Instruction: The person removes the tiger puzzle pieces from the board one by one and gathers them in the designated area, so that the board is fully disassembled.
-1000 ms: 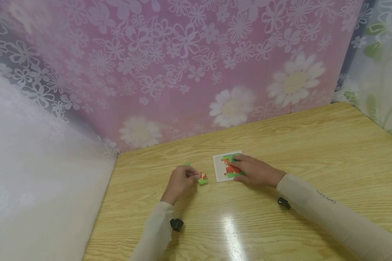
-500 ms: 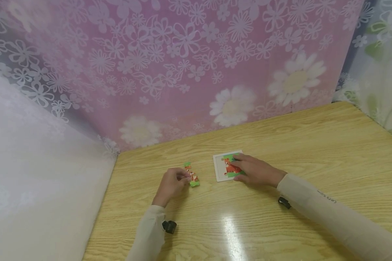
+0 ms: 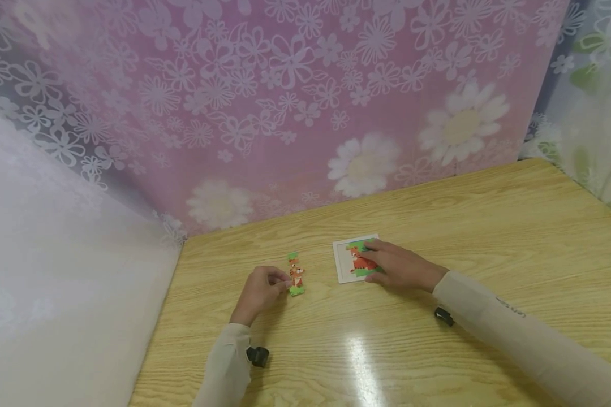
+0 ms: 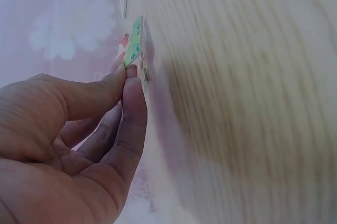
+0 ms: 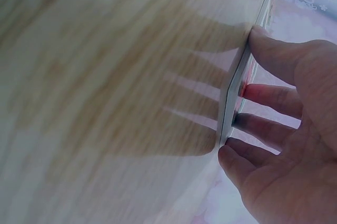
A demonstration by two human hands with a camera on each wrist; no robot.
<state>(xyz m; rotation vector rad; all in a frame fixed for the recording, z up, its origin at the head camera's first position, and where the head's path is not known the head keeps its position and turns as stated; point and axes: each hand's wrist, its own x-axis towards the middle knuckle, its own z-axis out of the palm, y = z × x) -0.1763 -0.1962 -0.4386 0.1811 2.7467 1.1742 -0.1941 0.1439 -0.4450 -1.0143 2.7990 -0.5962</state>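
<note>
My left hand (image 3: 259, 291) pinches a jigsaw piece (image 3: 297, 280) between thumb and fingertip. That piece shows an orange animal over a green strip, and the left wrist view has its green corner (image 4: 135, 42) standing past the fingertips, close over the table. Just behind lies another piece (image 3: 292, 258), green and orange, lined up with it. To the right is a square white puzzle tray (image 3: 338, 268), its right part filled with orange tiger pieces (image 3: 360, 261) on green. My right hand (image 3: 404, 267) rests over the tray's right side, thumb at one edge, straight spread fingers touching the pieces.
The wood-grain table (image 3: 438, 226) extends around both hands. Behind it hangs a pink flowered curtain (image 3: 285, 141), and a white cloth (image 3: 66, 271) borders the left side. A dark wrist camera (image 3: 258, 356) sits at the left sleeve.
My left hand has moved left and slightly toward me with the pinched piece, bringing it away from the tray and in line with the other piece. The right hand has stayed on the tray.
</note>
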